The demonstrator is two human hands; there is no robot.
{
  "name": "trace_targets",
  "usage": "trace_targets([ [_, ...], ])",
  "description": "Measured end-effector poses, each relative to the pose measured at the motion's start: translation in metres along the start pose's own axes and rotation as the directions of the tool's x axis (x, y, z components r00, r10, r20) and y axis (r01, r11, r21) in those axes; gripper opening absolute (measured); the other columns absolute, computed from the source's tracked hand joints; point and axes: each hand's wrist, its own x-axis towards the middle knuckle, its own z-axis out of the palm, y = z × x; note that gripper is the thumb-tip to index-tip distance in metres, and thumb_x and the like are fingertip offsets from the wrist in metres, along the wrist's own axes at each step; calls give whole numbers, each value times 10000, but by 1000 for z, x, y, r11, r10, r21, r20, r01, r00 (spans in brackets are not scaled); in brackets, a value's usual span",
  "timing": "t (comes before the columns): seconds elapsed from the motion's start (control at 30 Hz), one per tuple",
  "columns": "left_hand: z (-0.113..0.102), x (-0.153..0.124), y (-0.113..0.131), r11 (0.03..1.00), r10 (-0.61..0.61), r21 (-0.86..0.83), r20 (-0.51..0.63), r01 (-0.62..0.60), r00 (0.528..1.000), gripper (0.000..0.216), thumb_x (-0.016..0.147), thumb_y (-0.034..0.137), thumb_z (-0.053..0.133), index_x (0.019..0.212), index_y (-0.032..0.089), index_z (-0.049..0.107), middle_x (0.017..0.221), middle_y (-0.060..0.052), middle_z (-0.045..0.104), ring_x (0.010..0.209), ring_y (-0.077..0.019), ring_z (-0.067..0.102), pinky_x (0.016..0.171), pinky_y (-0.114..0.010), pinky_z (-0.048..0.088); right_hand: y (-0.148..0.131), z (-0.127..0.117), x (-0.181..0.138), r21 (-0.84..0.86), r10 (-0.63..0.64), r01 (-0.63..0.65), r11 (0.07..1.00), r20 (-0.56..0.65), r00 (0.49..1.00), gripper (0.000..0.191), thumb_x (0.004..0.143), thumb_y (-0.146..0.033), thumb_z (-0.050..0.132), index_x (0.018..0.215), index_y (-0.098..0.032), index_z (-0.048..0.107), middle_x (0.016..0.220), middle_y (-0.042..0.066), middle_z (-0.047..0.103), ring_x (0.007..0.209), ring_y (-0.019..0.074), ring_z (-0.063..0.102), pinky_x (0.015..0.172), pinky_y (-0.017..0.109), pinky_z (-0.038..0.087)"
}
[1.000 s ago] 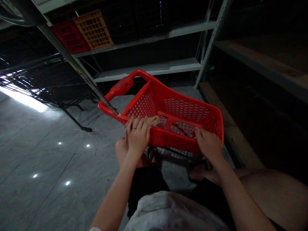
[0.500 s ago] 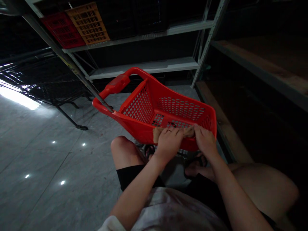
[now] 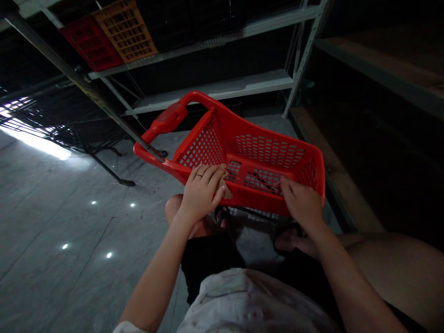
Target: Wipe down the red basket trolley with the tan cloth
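Note:
A red plastic shopping cart (image 3: 263,196) with perforated walls stands in front of my knees, its handle toward the left. My left hand (image 3: 204,185), a dark ring on one finger, is wrapped over the near rim with a tan cloth (image 3: 226,185) under it. Part of the cloth shows past the thumb side; the rest is hidden by the hand. Farther right along the same rim, my right hand (image 3: 301,201) grips the edge, thumb on top and the other fingers mostly hidden. The basket's slotted floor shows between the hands.
A metal pole (image 3: 86,90) slants down to the cart's handle end. Behind is a white metal shelf (image 3: 222,95) with a red crate (image 3: 90,42) and a yellow crate (image 3: 126,30) above. A dark rack with a footed leg stands left; wooden-edged shelving (image 3: 342,189) borders the right.
My left hand has slid left along the rim with the cloth, away from my right hand. My right hand stays on the rim, now without cloth beside it. The view has shifted slightly.

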Motion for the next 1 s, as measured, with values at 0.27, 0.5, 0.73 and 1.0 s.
trace_targets([
  [0.27, 50, 17, 84, 994, 65, 82, 63, -70, 996, 585, 1010, 612, 525, 1344, 145, 637, 1259, -150, 711, 1198, -343, 601, 1090, -502, 451, -8, -3, 2, 145, 47, -44, 988, -17, 999, 531, 1055, -404, 295, 1025, -242, 800, 938, 63, 817, 852, 237, 735, 675, 307, 412],
  [0.5, 51, 29, 78, 954, 277, 83, 111, -287, 954, 494, 1091, 494, 410, 1365, 132, 606, 1216, -118, 727, 1127, -256, 645, 947, -379, 479, 14, -2, 5, 449, 29, 6, 894, -72, 997, 510, 1060, -446, 268, 1115, -212, 718, 906, 63, 791, 801, 205, 722, 754, 306, 487],
  [0.73, -10, -15, -41, 925, 48, 377, -1, -44, 999, 366, 1087, 405, 478, 1351, 202, 629, 1349, -92, 720, 1336, -294, 620, 1182, -503, 405, 13, 11, 4, 234, -43, 91, 968, -203, 978, 511, 1049, -474, 314, 1015, -220, 757, 799, 65, 780, 676, 223, 679, 629, 325, 397],
  [1.0, -42, -32, -55, 979, -111, 161, -104, 126, 988, 409, 1093, 277, 435, 1477, 336, 562, 1482, -24, 655, 1424, -326, 561, 1139, -577, 455, 18, 14, 3, 201, -64, 106, 974, -205, 977, 500, 1048, -472, 334, 1032, -222, 766, 777, 58, 780, 660, 215, 669, 607, 312, 358],
])
